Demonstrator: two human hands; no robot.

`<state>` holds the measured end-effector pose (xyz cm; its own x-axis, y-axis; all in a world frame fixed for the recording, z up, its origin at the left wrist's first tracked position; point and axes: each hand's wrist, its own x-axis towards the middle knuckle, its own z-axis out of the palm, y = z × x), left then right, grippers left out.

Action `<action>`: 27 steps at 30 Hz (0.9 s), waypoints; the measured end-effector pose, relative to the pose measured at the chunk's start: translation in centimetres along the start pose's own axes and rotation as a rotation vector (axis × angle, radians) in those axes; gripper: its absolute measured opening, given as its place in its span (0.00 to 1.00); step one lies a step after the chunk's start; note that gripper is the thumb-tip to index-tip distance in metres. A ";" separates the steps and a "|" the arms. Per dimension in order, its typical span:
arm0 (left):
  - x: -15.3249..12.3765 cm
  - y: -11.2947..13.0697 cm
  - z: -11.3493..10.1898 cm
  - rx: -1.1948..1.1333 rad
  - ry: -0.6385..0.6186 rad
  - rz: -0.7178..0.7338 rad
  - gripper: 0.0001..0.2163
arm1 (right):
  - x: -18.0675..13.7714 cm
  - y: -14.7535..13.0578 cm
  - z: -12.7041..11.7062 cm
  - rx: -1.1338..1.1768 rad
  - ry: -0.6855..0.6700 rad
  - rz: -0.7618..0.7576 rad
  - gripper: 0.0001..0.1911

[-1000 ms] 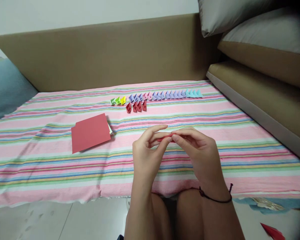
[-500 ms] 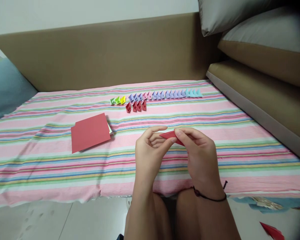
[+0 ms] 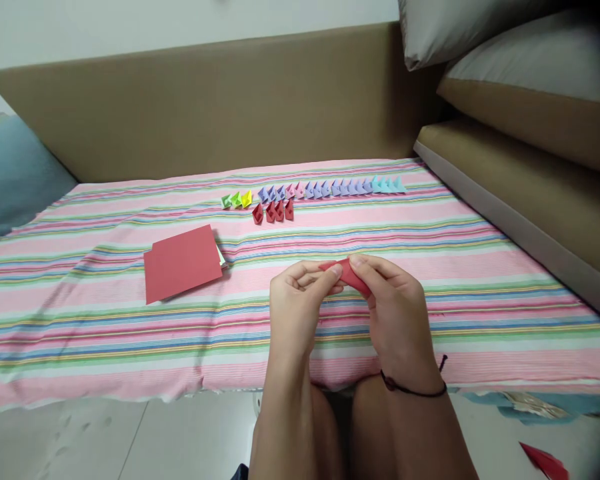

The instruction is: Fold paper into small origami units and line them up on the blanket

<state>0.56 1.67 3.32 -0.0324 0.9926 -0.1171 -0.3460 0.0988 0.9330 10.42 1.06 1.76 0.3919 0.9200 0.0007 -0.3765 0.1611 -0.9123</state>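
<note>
Between my two hands is a small folded piece of red paper (image 3: 353, 275), held above the striped cloth. My left hand (image 3: 305, 290) pinches its left part, thumb on top and fingers curled beneath. My right hand (image 3: 393, 293) grips the right part between thumb and fingers. Farther back stand several red folded paper boats (image 3: 279, 212) in a short row. Behind them runs a longer row of purple paper boats (image 3: 350, 188), with pink and light blue ones in line. A yellow boat (image 3: 247, 199) and green ones sit at the left end.
Red paper sheets (image 3: 183, 263) lie stacked on the striped cloth (image 3: 105, 347) to the left, over paler paper. A brown backrest (image 3: 205, 107) rises behind; cushions (image 3: 530, 113) are piled at the right. Another red folded paper (image 3: 545, 461) is low at the right.
My left thumb has shifted left along the red paper and my left fingers have closed in under it. The paper has tilted, showing more of its face.
</note>
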 end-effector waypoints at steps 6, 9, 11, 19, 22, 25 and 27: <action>0.1 -0.1 -0.2 -0.047 -0.017 -0.005 0.08 | 0.1 0.1 0.0 -0.026 -0.008 -0.015 0.04; 0.1 -0.3 -0.4 -0.048 -0.033 0.020 0.07 | 0.1 0.0 0.0 -0.036 -0.006 -0.019 0.04; 0.2 -0.4 -0.5 -0.038 -0.029 0.037 0.07 | 0.1 0.0 0.0 -0.036 -0.018 -0.017 0.03; 0.3 -0.3 -0.9 -0.024 -0.070 0.039 0.07 | 0.2 0.1 -0.1 -0.057 -0.021 -0.025 0.03; 0.3 -0.3 -1.1 -0.019 -0.091 0.045 0.07 | 0.2 0.0 -0.2 -0.053 -0.031 -0.033 0.03; 0.3 -0.2 -1.4 0.026 -0.140 0.034 0.08 | 0.3 -0.3 -0.6 -0.074 -0.074 -0.027 0.03; 0.3 0.0 -1.7 0.090 -0.177 0.016 0.10 | 0.4 -0.4 -1.0 -0.126 -0.128 -0.024 0.03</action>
<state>-1.00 1.87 2.70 0.1311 0.9902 -0.0481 -0.2612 0.0813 0.9619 11.61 1.00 1.72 0.2863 0.9557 0.0684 -0.2571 0.1454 -0.9554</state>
